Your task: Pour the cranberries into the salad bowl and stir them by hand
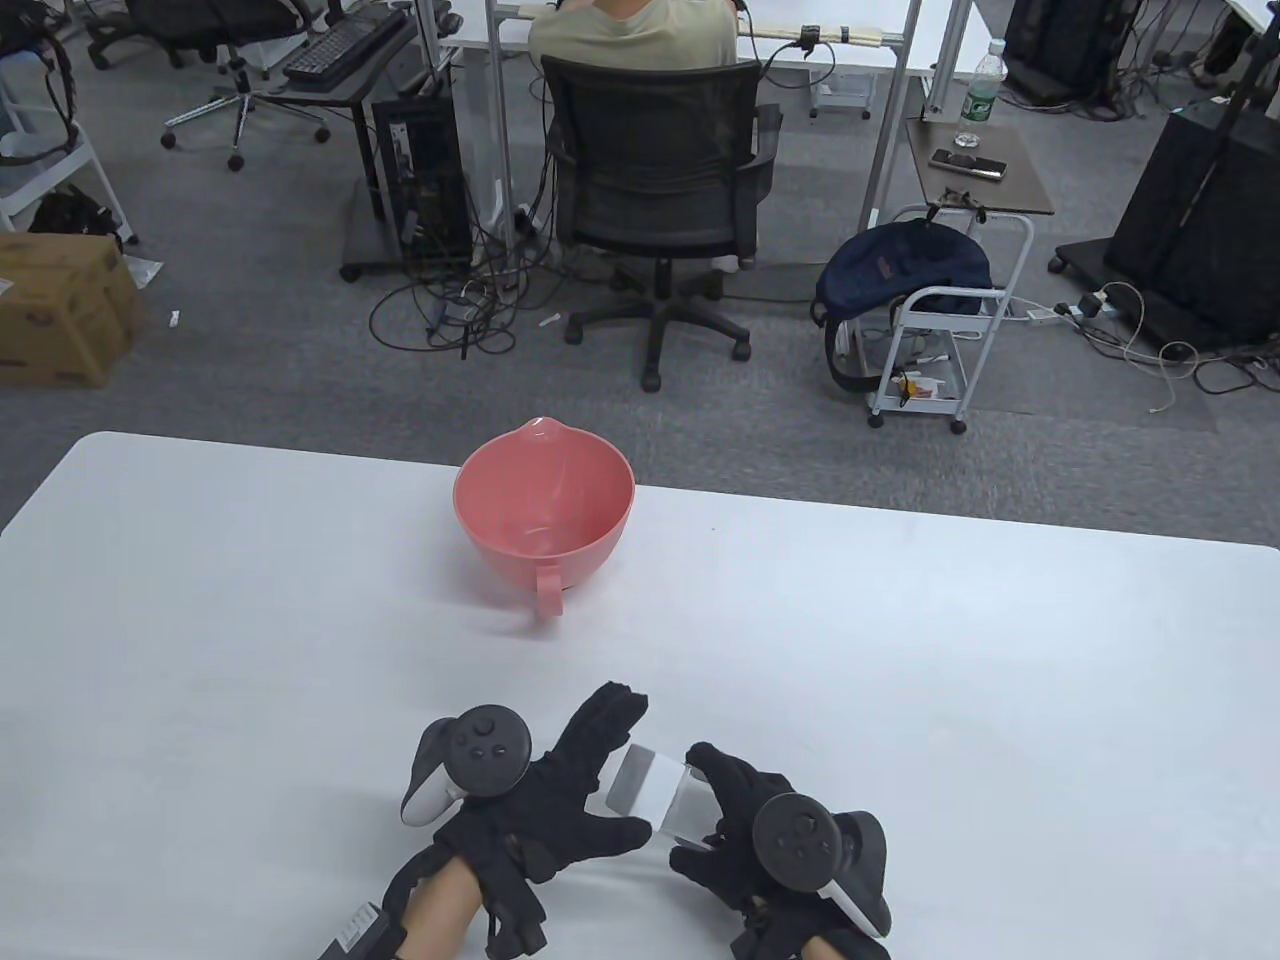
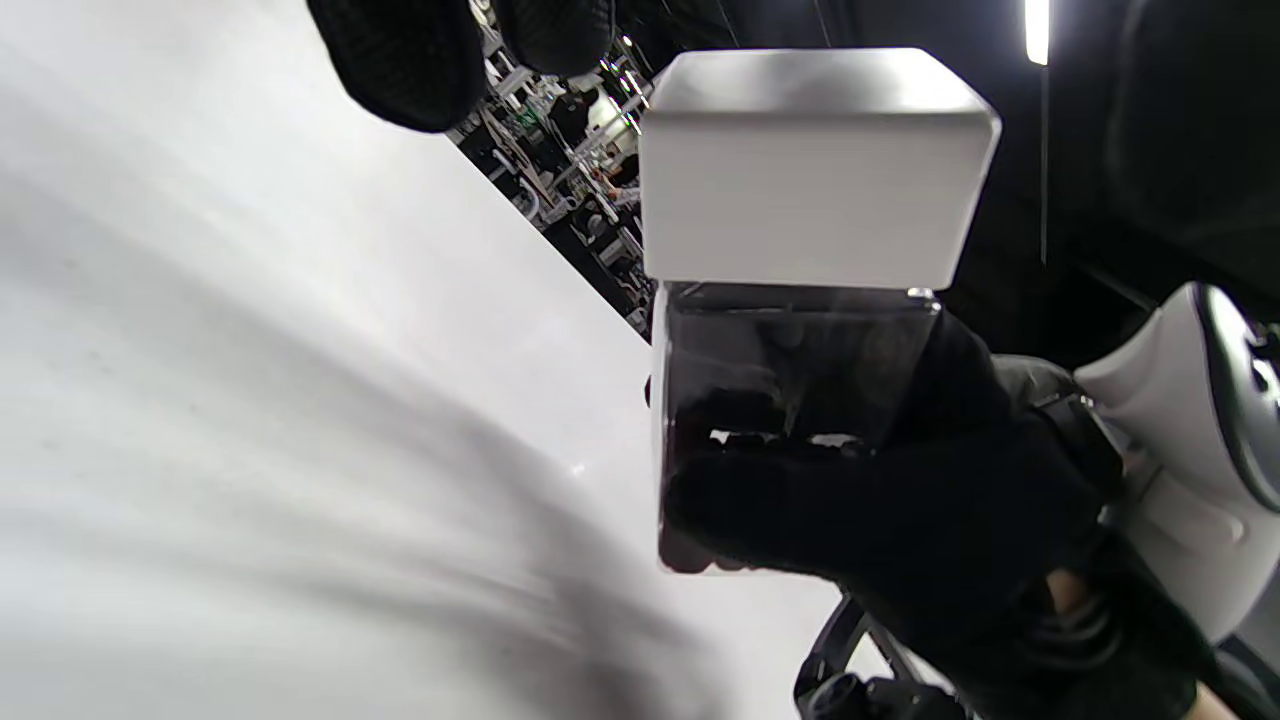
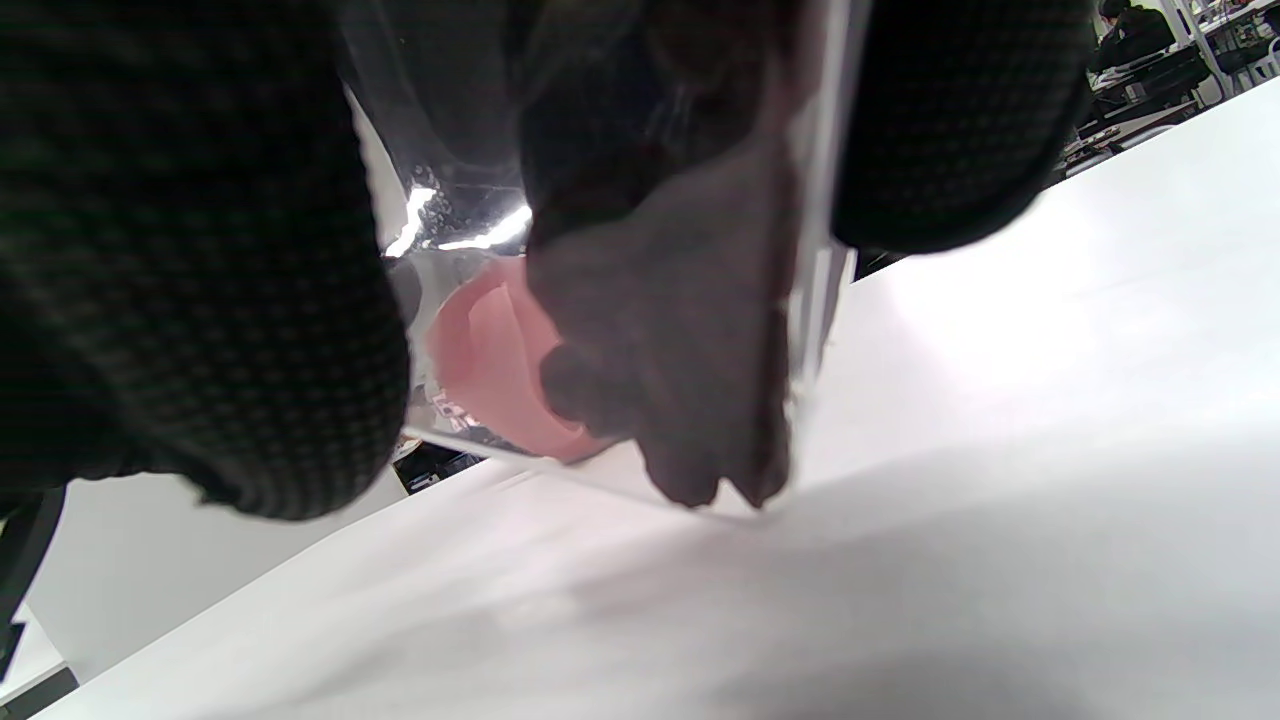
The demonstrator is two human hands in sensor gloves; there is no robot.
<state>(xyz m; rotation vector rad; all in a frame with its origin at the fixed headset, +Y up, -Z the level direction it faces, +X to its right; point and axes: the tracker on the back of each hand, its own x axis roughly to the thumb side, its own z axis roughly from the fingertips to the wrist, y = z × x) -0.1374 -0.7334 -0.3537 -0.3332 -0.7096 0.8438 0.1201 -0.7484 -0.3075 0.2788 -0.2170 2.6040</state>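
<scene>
A white table (image 1: pixel 1000 650) fills the near half of the table view, with an office floor, a black mesh chair (image 1: pixel 655 160) and a seated person beyond its far edge. On the table stands a pink salad bowl (image 1: pixel 545 505), upright, its handle turned toward the person at work and its pouring lip away; it looks empty. Near the table's front edge, well apart from the bowl, two gloved hands meet around a small clear container (image 1: pixel 655 790) with a white lid (image 2: pixel 815 170). The right hand (image 1: pixel 745 825) has its fingers and thumb curled round the clear body, with dark cranberries (image 2: pixel 735 425) showing through its wall in the left wrist view. The left hand (image 1: pixel 565 785) lies with fingers stretched toward the lid end and thumb out below it; whether it grips the lid cannot be told. The lid appears still seated. The container lies tilted, its long axis running from the right hand up and left, lid end leading. The bowl sits straight ahead and slightly left of both hands, so the pour likely calls for the lid to come off, then a forward carry; the left hand is marginally the nearer
</scene>
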